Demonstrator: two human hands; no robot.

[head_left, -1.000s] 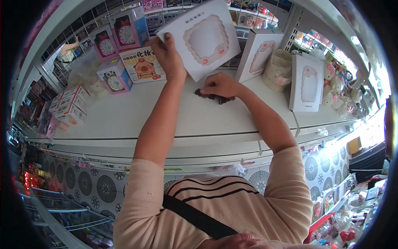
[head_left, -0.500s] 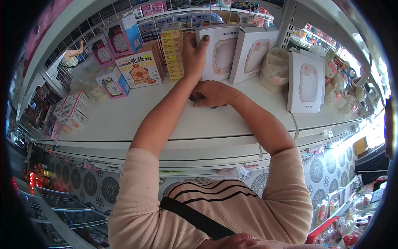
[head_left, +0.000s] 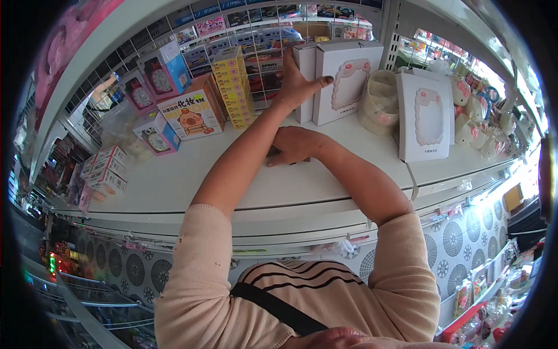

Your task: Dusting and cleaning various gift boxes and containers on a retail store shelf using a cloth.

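Observation:
My left hand [head_left: 297, 87] reaches up to the white boxes with its thumb stretched out. Its fingers lie along the left edge of a narrow-showing white box [head_left: 306, 113], and the thumb reaches the front of the white box with a pink scalloped frame picture [head_left: 349, 87]. This front box partly hides the other one. Beneath my left forearm, my right hand [head_left: 296, 145] rests low on the white shelf [head_left: 232, 189], fingers curled over something dark [head_left: 272, 152]. Most of that dark thing is hidden. A stack of yellow small boxes [head_left: 231, 87] stands left of my left hand.
Boxed alarm clocks [head_left: 157, 134] and an orange-and-white box [head_left: 192, 116] stand on the left. Right of the white boxes are a clear round tub [head_left: 381, 104], another white frame box [head_left: 427, 116] and white plush-like figures [head_left: 474, 116]. A wire grid [head_left: 256, 35] backs the shelf.
The left-hand white box has slid right, partly behind the other. My left hand moved right, its thumb swinging out sideways. The grid behind now shows beside the yellow stack. My right hand barely moved.

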